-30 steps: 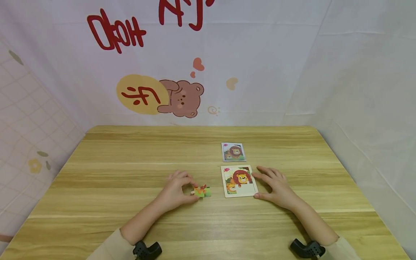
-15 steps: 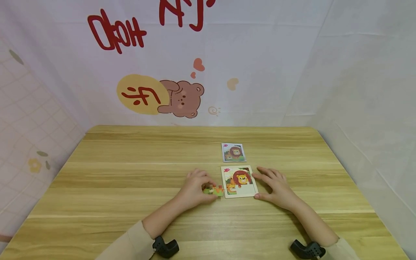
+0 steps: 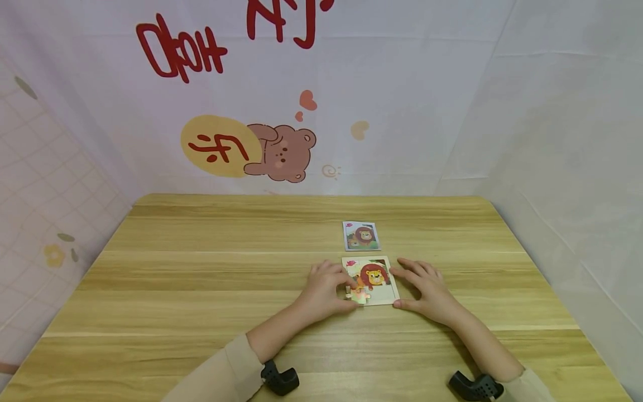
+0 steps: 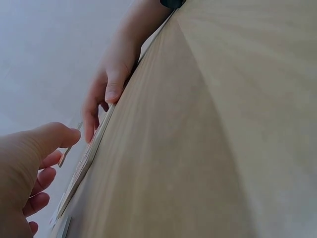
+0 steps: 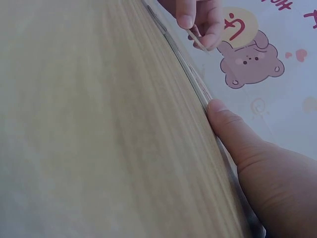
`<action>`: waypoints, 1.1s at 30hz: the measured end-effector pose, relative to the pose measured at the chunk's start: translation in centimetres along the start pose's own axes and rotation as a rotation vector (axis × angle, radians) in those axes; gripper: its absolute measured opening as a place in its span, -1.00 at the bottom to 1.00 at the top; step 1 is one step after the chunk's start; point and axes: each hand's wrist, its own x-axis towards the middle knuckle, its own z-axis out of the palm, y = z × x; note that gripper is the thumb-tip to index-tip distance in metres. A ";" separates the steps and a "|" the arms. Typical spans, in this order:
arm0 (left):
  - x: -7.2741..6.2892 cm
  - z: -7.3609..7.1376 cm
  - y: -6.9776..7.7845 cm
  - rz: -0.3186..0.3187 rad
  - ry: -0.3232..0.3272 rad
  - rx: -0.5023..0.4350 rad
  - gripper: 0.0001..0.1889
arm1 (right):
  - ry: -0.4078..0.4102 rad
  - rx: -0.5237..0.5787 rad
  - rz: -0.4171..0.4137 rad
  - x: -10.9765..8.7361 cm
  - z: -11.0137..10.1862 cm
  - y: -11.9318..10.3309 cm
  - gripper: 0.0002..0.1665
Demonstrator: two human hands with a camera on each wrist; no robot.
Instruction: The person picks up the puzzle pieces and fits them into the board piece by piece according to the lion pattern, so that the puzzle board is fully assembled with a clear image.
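Note:
My left hand point(image 3: 329, 290) pinches a jigsaw piece point(image 3: 358, 296) between thumb and fingers. In the head view it overlaps the lower left of a puzzle board point(image 3: 382, 294), and both wrist views show it raised and tilted above the board. The board bears a lion picture, with a pale bare area along its lower right. My right hand point(image 3: 427, 287) rests at the board's right side, its thumb on the lower right corner and its forefinger against the edge higher up. In the right wrist view, that thumb point(image 5: 225, 116) touches the board's edge.
Just beyond the board lies a small picture card point(image 3: 361, 235) with the same lion scene. Everything stands on a wood-grain table point(image 3: 201, 251). A white cloth with a printed bear point(image 3: 283, 153) hangs behind it.
My left hand has moved right with the jigsaw piece, from the table left of the puzzle board to over its lower left part. My right hand has stayed in place.

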 end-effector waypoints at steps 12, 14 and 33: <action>1.9 1.3 0.7 -0.026 -0.046 0.079 -0.73 | -0.004 0.009 0.007 0.0 0.0 0.0 -0.15; 2.1 1.5 0.6 -0.032 -0.054 0.083 -0.74 | -0.005 0.012 0.008 0.0 -0.1 0.0 -0.15; 2.9 2.0 0.5 -0.069 -0.116 0.075 -0.69 | -0.007 0.003 0.006 0.0 0.0 0.0 -0.14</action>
